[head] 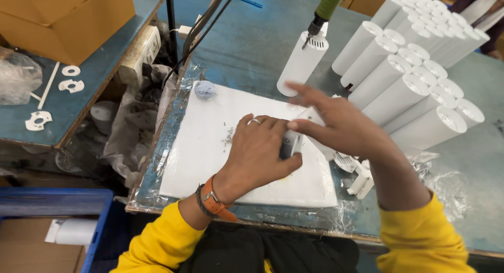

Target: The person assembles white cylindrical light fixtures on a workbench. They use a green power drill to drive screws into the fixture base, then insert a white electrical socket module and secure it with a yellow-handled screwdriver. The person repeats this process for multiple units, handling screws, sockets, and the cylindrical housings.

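Left hand (260, 152) clamped the small grey part (290, 145) on the white pad (199, 152), near the tabletop's (252, 47) front edge. Right hand (341, 127) half-open, fingertips pinching its top. Best kept flat, grip steady.

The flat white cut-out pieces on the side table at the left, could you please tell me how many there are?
3: one ring-shaped piece, one just below it, and one nearest the table's front edge. Others may be hidden under the plastic bag.

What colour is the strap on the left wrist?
Orange, beside a dark braided band, on the left hand's wrist strap. The head view shows it clearly.
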